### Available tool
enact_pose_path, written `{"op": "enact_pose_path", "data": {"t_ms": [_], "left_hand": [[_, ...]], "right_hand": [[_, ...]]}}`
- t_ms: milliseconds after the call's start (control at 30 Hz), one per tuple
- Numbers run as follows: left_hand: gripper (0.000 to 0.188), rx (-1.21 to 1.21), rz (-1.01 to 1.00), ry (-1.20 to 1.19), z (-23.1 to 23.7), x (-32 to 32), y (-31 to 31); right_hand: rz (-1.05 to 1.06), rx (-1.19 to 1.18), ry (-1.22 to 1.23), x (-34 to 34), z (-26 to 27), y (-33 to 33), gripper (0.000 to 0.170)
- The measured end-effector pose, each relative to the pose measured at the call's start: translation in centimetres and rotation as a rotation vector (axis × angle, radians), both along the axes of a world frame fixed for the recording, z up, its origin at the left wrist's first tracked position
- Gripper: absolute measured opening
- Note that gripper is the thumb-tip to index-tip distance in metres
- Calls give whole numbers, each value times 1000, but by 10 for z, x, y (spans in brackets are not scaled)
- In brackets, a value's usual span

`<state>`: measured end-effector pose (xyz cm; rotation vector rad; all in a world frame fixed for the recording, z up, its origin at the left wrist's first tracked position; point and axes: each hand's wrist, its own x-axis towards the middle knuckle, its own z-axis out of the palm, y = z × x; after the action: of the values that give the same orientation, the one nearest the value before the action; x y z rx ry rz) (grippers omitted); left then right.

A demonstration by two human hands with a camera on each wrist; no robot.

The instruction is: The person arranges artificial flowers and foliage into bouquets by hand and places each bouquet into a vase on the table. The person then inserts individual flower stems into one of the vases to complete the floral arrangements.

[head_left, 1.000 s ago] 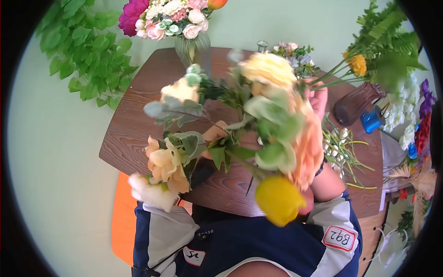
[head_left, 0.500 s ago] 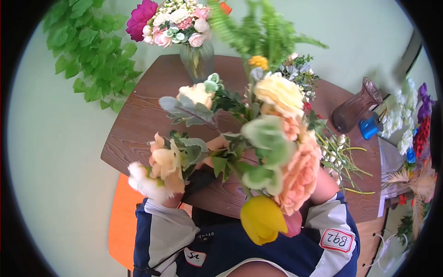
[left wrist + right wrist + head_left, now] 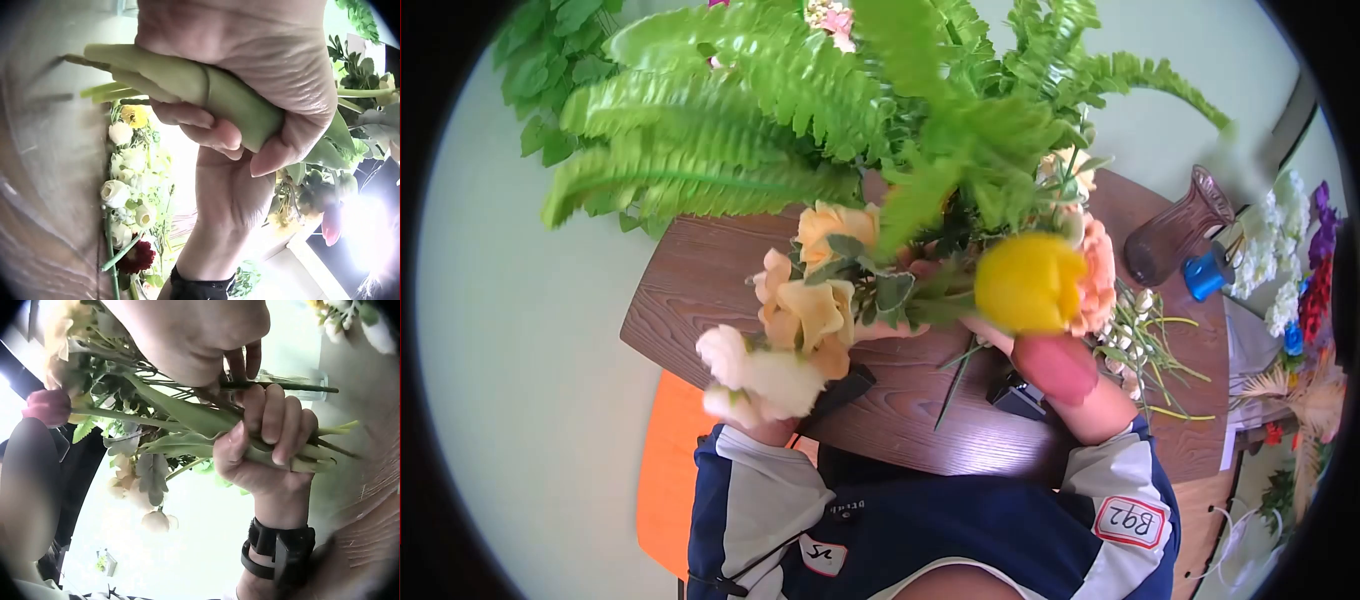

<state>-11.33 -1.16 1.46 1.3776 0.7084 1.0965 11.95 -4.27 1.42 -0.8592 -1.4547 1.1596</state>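
Observation:
My left hand (image 3: 250,69) grips a bundle of green stems (image 3: 187,87), their cut ends sticking out past the fist. Above the fist the bouquet spreads out with a yellow tulip (image 3: 1028,283), a pink tulip (image 3: 49,407), peach roses (image 3: 815,310) and a blurred white bloom (image 3: 765,380). Right beside the left fist, my right hand (image 3: 206,337) has its fingers bent at a dark green stem (image 3: 281,386) lying along the bundle. Large fern fronds (image 3: 740,100) fan over the top of the bouquet in the head view, hiding much of both hands.
On the right of the brown table (image 3: 690,270) lies a purple glass vase (image 3: 1175,240), beside a blue spool (image 3: 1205,272). Loose white flowers and stems (image 3: 1145,340) lie nearer. Hanging leaves (image 3: 560,80) cover the left wall; more artificial flowers (image 3: 1280,260) stand at the far right.
The fern has come from the right, across the back, into the top of the bouquet. My right hand has moved with it to the left hand. The bouquet has turned and tilted.

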Motion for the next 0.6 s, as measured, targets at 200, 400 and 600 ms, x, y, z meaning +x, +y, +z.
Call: {"op": "enact_pose_path", "data": {"t_ms": [200, 400, 600], "left_hand": [[61, -173, -35, -75, -14, -9, 21], [67, 384, -181, 173, -18, -8, 34], [69, 206, -86, -202, -25, 2, 31]], "right_hand": [[49, -32, -102, -40, 8, 36, 35], [36, -478, 343, -44, 44, 4, 34], [90, 45, -340, -51, 20, 22, 51]]}}
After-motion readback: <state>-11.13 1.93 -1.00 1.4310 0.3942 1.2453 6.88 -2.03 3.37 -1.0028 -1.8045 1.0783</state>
